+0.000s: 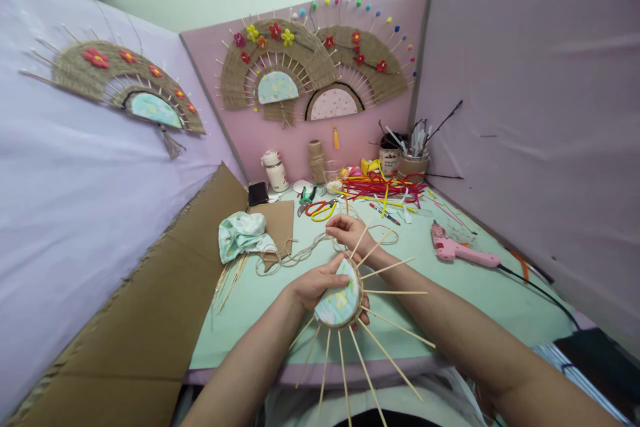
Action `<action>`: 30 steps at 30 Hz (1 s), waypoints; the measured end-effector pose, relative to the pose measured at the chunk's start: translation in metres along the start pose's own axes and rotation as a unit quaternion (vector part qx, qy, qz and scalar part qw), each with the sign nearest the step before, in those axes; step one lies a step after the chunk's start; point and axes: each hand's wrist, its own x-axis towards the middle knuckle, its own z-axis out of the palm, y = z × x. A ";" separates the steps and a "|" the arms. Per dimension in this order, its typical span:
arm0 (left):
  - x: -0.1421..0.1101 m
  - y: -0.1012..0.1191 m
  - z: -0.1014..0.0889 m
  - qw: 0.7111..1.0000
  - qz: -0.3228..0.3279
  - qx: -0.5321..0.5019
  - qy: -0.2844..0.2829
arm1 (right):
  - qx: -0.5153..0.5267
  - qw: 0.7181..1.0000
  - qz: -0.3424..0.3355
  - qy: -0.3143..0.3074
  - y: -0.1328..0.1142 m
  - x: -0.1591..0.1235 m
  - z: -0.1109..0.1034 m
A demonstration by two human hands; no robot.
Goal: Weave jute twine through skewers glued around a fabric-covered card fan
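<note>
My left hand (323, 282) grips a half-round fan base (340, 303), thumb on its pale green floral fabric face and fingers underneath. Thin wooden sticks (389, 292) radiate from the curved edge of the base, pointing right and towards me. Beyond the fan base, my right hand (350, 232) is closed in a pinch at a strand of twine (300, 255). From there the twine trails left in loose loops over the table. A crumpled piece of floral fabric (244, 235) lies to the left, partly over a cardboard piece (283, 217).
A pink glue gun (460, 250) lies at right, its cord running off the table. Scissors (324, 211), pliers (307, 199), red pipe cleaners (383, 188) and a twine spool (316, 161) are at the back. Cardboard (145, 293) borders the left side. Finished fans (280, 47) hang on the partition.
</note>
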 end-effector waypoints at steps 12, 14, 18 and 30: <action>0.003 0.000 -0.002 0.998 0.024 0.030 0.048 | 0.074 0.996 0.042 -0.032 -0.024 0.010 -0.032; 0.003 -0.001 -0.002 0.998 0.017 0.030 0.047 | 0.103 0.991 0.061 -0.061 -0.034 0.012 -0.045; 0.004 -0.001 -0.001 0.998 -0.007 0.030 0.054 | 0.149 0.987 0.058 -0.018 -0.048 0.014 -0.065; 0.008 0.000 -0.006 0.989 0.031 0.051 0.134 | 0.168 0.984 -0.041 0.035 -0.058 0.013 -0.068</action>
